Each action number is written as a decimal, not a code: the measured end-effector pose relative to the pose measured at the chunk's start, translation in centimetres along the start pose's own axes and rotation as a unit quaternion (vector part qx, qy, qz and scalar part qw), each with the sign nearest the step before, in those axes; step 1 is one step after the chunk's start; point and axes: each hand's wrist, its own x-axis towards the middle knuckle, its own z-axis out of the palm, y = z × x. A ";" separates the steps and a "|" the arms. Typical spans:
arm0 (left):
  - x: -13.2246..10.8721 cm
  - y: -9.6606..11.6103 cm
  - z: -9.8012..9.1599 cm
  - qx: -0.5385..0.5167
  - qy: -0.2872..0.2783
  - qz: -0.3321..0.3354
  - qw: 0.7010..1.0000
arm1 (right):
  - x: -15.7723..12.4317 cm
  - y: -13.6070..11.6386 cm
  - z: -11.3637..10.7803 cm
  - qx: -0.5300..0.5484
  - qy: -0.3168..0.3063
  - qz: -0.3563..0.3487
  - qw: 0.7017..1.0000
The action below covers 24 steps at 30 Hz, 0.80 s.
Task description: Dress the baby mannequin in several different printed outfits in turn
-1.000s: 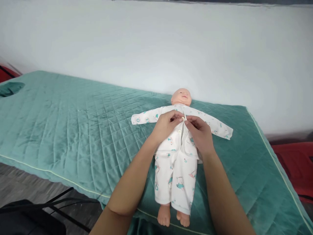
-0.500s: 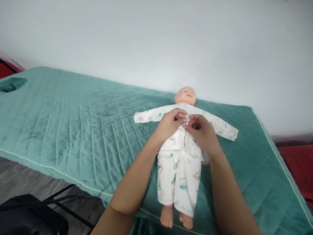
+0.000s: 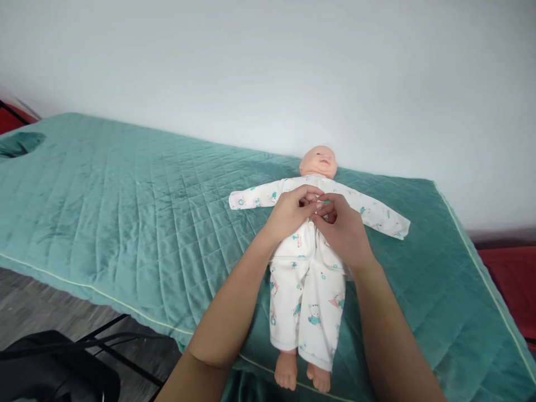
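Note:
A baby doll (image 3: 319, 162) lies on its back, dressed in a white printed pajama top (image 3: 381, 216) and matching pants (image 3: 288, 298). The top's sleeves stretch out to both sides, and bare feet stick out of the pants. Over the chest, my left hand (image 3: 295, 209) pinches the front edge of the top. My right hand (image 3: 341, 226) meets it there, its fingers closed on the other side of the same opening. The fingertips touch or nearly touch and hide the exact spot between them. A small button (image 3: 310, 223) shows just below.
The doll rests on a green quilted cover (image 3: 146, 212) over a bed with a hole at its far left. A pale wall (image 3: 268, 72) stands behind. At the lower left is a black object (image 3: 58, 368); something red (image 3: 508, 279) sits at the right.
My right hand has moved slightly left, closing the small gap to my left hand. My left hand stays nearly in place, and the doll lies as before.

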 end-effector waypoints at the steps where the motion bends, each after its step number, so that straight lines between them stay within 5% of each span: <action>1: 0.1 -0.1 -0.1 -0.024 -0.005 -0.001 1.000 | 0.0 0.1 0.0 0.002 -0.001 0.001 1.000; 7: 0.3 -0.3 -0.9 -0.131 -0.036 -0.026 0.990 | 0.0 0.3 0.1 0.016 -0.007 0.004 1.000; 24: -0.2 -0.3 -1.5 -0.013 -0.015 -0.012 1.000 | 0.0 0.7 -0.2 0.058 -0.010 0.012 0.998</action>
